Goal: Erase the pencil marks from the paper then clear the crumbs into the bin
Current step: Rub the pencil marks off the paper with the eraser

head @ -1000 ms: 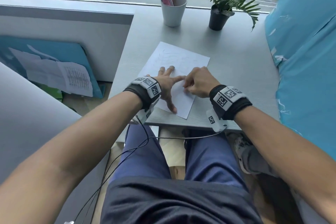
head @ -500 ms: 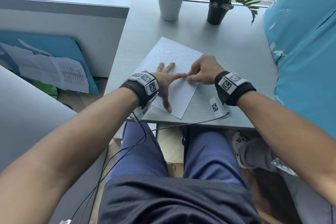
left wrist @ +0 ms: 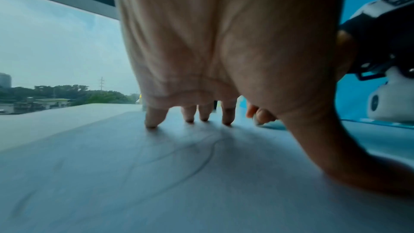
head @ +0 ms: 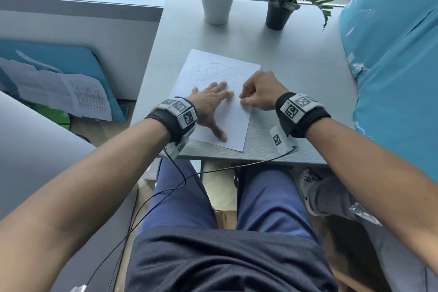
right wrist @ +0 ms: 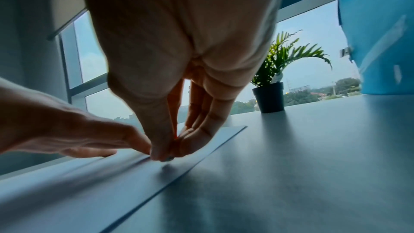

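A white sheet of paper (head: 233, 123) with faint wavy pencil marks (head: 213, 69) lies on the grey table (head: 296, 73). My left hand (head: 211, 104) lies flat on the sheet with its fingers spread, their tips pressing it down (left wrist: 190, 120). Just right of my left index finger, my right hand (head: 244, 101) has thumb and fingers pinched together on the paper. In the right wrist view they hold a small grey eraser (right wrist: 167, 159), with only its tip showing against the paper (right wrist: 112, 174). The pencil lines (left wrist: 208, 157) run under my left palm.
A white cup of pens (head: 217, 2) and a potted plant (head: 279, 10) stand at the table's far edge by the window. Blue fabric (head: 391, 54) borders the table on the right. Loose papers (head: 71, 92) lie on the floor at the left. The table's front edge (head: 260, 160) is just below my wrists.
My right hand has shifted along the paper away from me and a little to the right, still pinched. My left hand has stayed flat on the sheet.
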Available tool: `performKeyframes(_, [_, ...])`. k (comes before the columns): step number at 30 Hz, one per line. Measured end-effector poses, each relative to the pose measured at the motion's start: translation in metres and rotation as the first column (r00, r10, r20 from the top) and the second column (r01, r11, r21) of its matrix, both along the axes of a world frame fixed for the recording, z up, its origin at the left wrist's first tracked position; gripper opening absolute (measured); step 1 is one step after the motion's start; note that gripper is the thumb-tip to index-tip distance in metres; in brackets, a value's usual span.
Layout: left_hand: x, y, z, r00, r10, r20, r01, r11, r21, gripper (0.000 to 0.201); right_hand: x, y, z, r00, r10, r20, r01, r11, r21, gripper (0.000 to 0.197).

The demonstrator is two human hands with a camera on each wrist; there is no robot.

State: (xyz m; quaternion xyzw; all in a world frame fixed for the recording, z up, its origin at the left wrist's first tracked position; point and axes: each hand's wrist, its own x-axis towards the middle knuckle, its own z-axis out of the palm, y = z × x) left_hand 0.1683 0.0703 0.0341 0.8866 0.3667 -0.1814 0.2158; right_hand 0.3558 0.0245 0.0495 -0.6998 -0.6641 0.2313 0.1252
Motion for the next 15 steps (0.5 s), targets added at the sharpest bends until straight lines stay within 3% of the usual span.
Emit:
performKeyframes(4, [-0.010,0.007,-0.012,0.999,-0.051,-0.001,0.051,0.998,-0.028,0.149,-0.013,-0.006,-0.004,0.999,-0.027,-0.044,0.028,0.999,0.032,0.006])
performKeyframes(8, [-0.009,0.011,-0.016,0.997,-0.067,-0.044,0.066,0.997,-0.037,0.152,-0.033,-0.029,0.000,0.963,0.245,-0.114,-0.259,0.956,-0.136,0.005])
performKeyframes(9, [-0.009,0.012,-0.016,0.997,-0.068,-0.044,0.066,0.997,-0.036,0.152,-0.029,-0.023,0.001,0.965,0.243,-0.100,-0.255,0.958,-0.134,0.006])
performKeyframes(13, [-0.008,0.010,-0.016,0.998,-0.060,-0.035,0.059,0.998,-0.036,0.149,-0.006,0.006,0.001,0.999,0.008,-0.032,-0.007,1.000,0.018,0.008])
performKeyframes(15, [-0.007,0.009,-0.015,0.997,-0.061,-0.048,0.059,0.997,-0.042,0.150,-0.019,-0.004,-0.001,0.992,0.121,-0.047,-0.122,0.992,-0.033,0.008])
